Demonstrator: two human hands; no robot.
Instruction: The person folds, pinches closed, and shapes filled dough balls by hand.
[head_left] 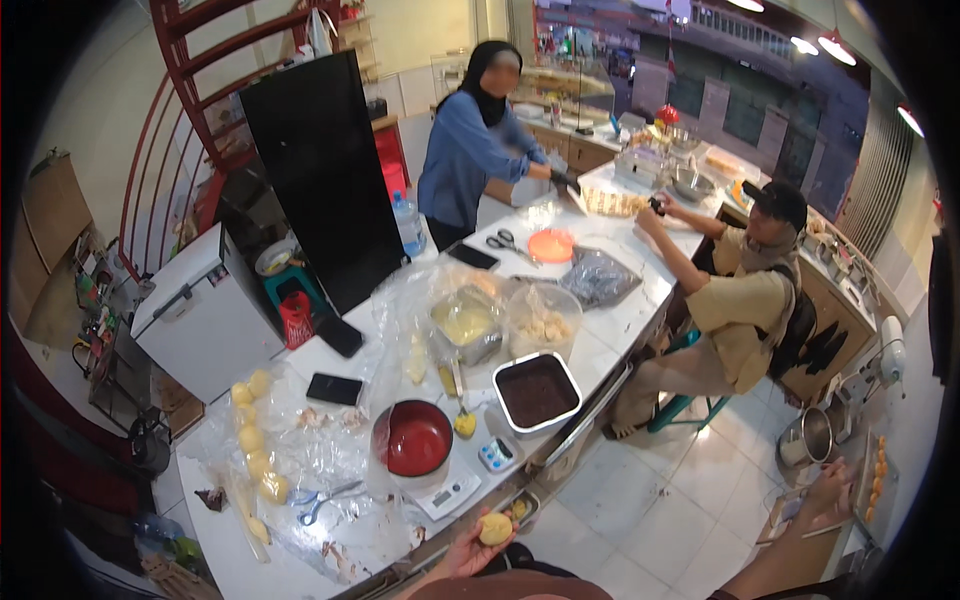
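Fingers of the left hand (462,553) are curling around the underside and near edge of a yellow dough piece (495,529), clamped on it lightly and holding it low, just off the table's (590,325) near edge. Beside it a small metal container (534,504) is holding more yellow stuff. Out to the right, the right hand (826,496) is hanging near a tray (864,492) with a line of small orange pieces (878,470); whether its fingers are gripping anything, I cannot tell.

Judging from this, the step in hand is shaping the dough, and doing it well means supporting it from below with relaxed fingers, so that the soft round is not denting or stretching thin on one side. Bringing the piece back over the table would be safer, since a slip here would be sending it to the floor (640,500). The dough balls (250,437), sitting in a row on plastic at the table's left end, are offering a size to match. The scale (447,497) is carrying a red bowl (418,438), so weighing would be needing that moved first.
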